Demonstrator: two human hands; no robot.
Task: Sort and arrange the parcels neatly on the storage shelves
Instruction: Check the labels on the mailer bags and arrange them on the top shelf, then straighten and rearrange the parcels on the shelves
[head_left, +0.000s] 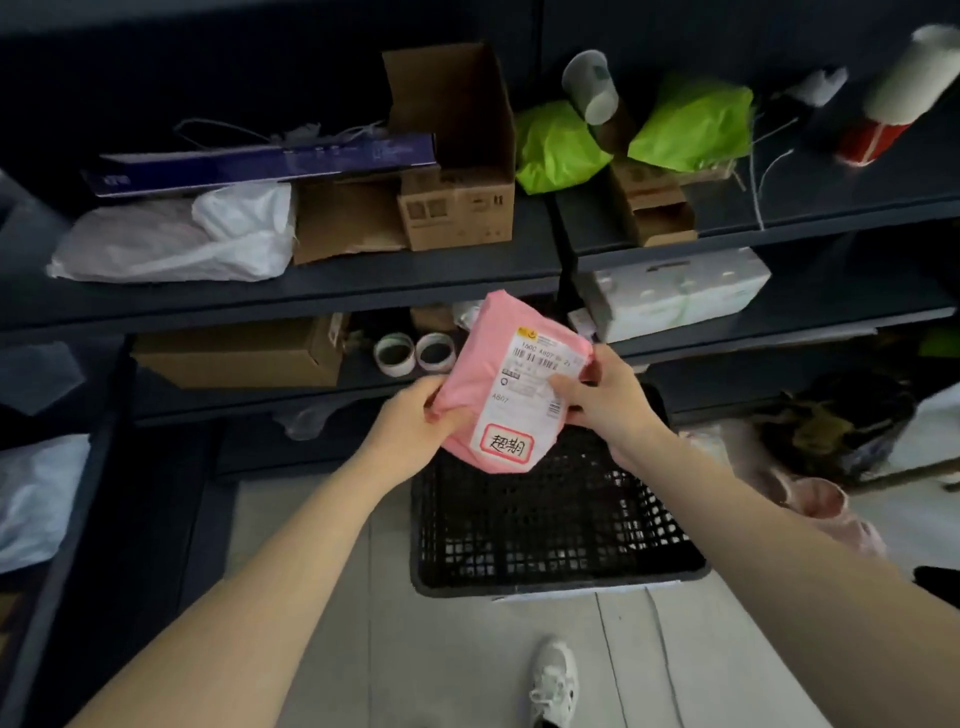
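A pink soft parcel (483, 364) with a white shipping label and a red-framed sticker is held in front of the dark shelves (311, 291), above a black plastic crate (545, 519). My left hand (415, 415) grips its left edge. My right hand (608, 395) grips its right edge, thumb on the label. On the upper shelf lie a white bag parcel (171, 239), a long blue box (260, 166), brown cartons (457, 202) and two green bag parcels (556, 145).
The lower shelf holds a brown carton (244, 353), two tape rolls (415, 353) and a white box (675, 291). A white bag (36, 493) lies at the left, dark and pink bags (831, 431) at the right. My shoe (556, 680) stands on the grey floor.
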